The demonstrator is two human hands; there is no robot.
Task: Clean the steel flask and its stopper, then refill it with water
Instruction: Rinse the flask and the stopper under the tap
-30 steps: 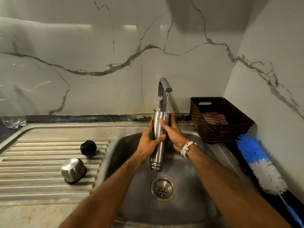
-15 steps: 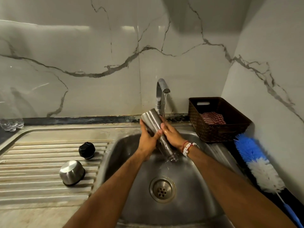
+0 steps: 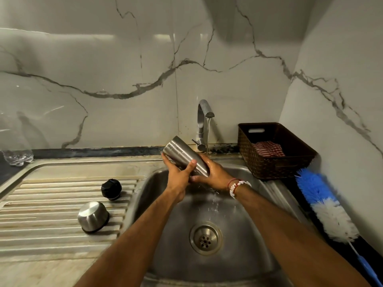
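Left hand (image 3: pixel 177 175) and right hand (image 3: pixel 216 174) are gripping the tilted flask (image 3: pixel 182 154) at the running tap (image 3: pixel 204 112); stopper (image 3: pixel 111 189) is lying aside, refill seemingly pending.

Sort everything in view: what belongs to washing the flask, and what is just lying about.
Job: tilted brushed steel flask, gripped by left hand and right hand; round black stopper and domed steel cap on the drainboard; running chrome tap; steel sink.

Lying about: dark woven basket with red-striped cloth; blue-and-white fluffy duster; clear plastic bottle.
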